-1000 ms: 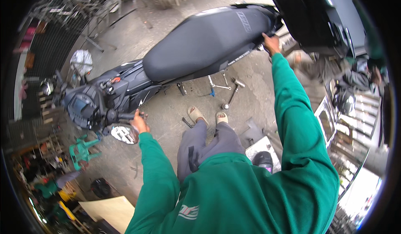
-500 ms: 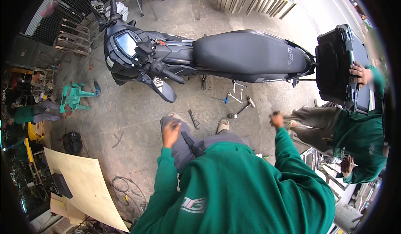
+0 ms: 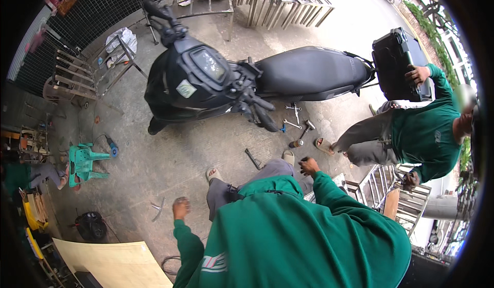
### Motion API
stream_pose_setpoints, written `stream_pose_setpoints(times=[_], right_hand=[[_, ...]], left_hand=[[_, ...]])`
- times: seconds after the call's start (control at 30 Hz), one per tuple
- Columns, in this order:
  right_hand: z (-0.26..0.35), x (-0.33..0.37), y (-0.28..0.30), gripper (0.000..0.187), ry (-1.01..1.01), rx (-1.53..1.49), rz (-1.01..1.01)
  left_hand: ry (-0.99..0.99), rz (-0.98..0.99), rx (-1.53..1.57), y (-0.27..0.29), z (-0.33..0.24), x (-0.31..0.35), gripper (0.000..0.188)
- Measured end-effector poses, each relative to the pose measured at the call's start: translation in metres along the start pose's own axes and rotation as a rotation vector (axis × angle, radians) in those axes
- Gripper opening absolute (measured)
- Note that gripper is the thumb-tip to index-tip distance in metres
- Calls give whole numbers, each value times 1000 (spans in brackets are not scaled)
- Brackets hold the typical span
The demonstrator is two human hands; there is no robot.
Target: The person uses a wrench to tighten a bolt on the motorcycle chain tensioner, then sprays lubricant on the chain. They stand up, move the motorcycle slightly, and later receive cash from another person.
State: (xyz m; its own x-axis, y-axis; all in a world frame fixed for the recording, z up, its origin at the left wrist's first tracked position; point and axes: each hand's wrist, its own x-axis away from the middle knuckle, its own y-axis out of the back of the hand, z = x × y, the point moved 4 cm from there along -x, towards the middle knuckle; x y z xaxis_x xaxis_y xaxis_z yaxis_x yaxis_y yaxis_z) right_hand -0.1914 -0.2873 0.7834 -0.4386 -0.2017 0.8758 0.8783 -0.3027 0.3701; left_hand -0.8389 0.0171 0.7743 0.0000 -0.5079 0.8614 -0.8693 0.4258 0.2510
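My left hand (image 3: 181,208) hangs over the concrete floor, left of my legs. Its fingers are blurred, and I see nothing held in it. My right hand (image 3: 309,166) is above the floor beside my right foot, fingers loosely bent and apart, with nothing visible in it. A black motor scooter (image 3: 309,74) stands ahead, its front to the left and a black top box (image 3: 396,64) at its rear. Between me and the scooter lie wrenches (image 3: 292,124), a hammer (image 3: 308,127), a small can (image 3: 296,143) and a dark metal tool (image 3: 252,158). Neither hand touches them.
A co-worker in green (image 3: 424,133) stands at the right, one hand on the top box. At left are a green plastic stool (image 3: 85,163), a blue power tool (image 3: 111,147) and a plywood sheet (image 3: 113,259). Metal frames (image 3: 283,2) stand behind the scooter; more frames (image 3: 378,187) sit at right.
My view has shifted left and my feet have stepped. My left hand has swung out from my thigh; my right has come closer to my body. The scooter's front appears larger.
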Motion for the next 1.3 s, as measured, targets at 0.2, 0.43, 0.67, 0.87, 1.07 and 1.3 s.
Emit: stream_pose_setpoints(times=[0.2, 0.43, 0.67, 0.87, 1.07, 1.3], right_hand=[[84, 79, -115, 38, 78, 124, 150], [61, 81, -185, 25, 302, 834, 356], [-2, 24, -300, 37, 296, 866, 574], [116, 20, -431, 36, 110, 810, 436], [249, 77, -529, 40, 12, 253, 209], [332, 115, -555, 40, 73, 141, 92]], left_hand=[[-183, -180, 46, 190, -57, 6, 22], [18, -258, 282, 236, -33, 15, 19], [-10, 100, 15, 183, -102, -12, 26], [-317, 148, -316, 255, -242, -64, 16], [-611, 32, -560, 430, -331, -120, 13], [-390, -400, -493, 594, -289, -184, 23]])
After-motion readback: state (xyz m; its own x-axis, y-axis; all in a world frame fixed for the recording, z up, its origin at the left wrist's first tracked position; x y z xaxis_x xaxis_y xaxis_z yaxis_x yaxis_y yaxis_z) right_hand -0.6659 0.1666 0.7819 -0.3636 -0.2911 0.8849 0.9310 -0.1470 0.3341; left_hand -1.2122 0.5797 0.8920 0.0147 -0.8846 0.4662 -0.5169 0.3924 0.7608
